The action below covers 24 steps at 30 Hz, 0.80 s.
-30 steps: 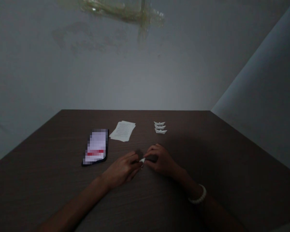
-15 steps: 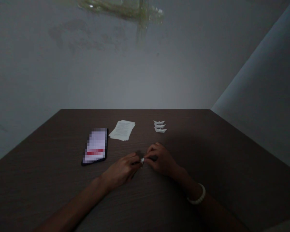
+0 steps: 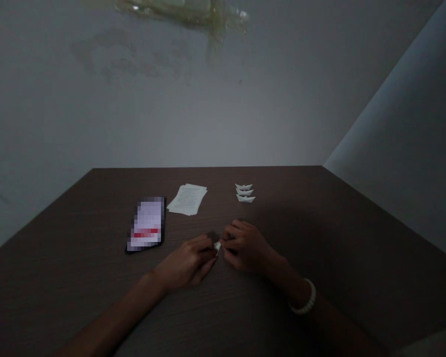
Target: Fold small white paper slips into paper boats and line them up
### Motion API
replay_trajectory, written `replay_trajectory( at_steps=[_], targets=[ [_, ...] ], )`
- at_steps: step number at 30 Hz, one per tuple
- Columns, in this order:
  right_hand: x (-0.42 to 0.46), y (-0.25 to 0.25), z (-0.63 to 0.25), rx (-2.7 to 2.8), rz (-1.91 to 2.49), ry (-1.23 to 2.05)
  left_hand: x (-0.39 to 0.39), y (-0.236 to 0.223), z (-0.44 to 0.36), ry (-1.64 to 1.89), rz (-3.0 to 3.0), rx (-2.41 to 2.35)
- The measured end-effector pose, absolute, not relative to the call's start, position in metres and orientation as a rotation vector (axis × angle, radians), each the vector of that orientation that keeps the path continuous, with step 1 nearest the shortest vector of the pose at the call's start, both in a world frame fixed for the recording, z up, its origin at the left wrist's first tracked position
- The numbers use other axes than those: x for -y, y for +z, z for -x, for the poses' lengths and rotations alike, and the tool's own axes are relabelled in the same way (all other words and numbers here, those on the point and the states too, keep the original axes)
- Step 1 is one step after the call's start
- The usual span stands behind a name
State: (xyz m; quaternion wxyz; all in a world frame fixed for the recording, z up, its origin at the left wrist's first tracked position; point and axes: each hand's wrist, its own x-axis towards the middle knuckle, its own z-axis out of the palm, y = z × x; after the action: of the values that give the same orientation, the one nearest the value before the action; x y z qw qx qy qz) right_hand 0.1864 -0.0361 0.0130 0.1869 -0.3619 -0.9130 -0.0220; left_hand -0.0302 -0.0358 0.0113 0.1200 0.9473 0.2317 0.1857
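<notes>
Between my two hands, low over the front middle of the table, is a small folded piece of white paper [image 3: 217,246]. My left hand [image 3: 189,260] is closed, pinching the paper from the left with thumb and fingers. From the right, the fingertips of my right hand [image 3: 247,245] close on the paper's other edge. Most of the paper is hidden by the fingers, so its exact folded shape does not show. Beyond my right hand stand three small white paper boats [image 3: 245,192], lined up one behind another.
A stack of printed paper sheets [image 3: 188,200] lies left of the boats. Beside it, nearer to me, is a phone [image 3: 146,223] with a blurred screen. The dark wooden table [image 3: 78,277] meets a stained wall [image 3: 208,114] at the back.
My right hand's fingers have curled in more around the paper, and a slightly larger white corner shows between the hands. The whole view has shifted a little; the other things stay put.
</notes>
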Motion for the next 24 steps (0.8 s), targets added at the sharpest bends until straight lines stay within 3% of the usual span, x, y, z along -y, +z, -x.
replay_trajectory(
  at_steps=[15, 24],
  targets=[
    [0.033, -0.001, -0.168, 2.135, 1.315, 0.236, 0.038, 0.012, 0.033, 0.703, -2.711, -0.654],
    [0.033, 0.002, -0.167, 2.139, 1.331, 0.237, 0.040, 0.008, 0.034, 0.808, -2.773, -0.759]
  ],
)
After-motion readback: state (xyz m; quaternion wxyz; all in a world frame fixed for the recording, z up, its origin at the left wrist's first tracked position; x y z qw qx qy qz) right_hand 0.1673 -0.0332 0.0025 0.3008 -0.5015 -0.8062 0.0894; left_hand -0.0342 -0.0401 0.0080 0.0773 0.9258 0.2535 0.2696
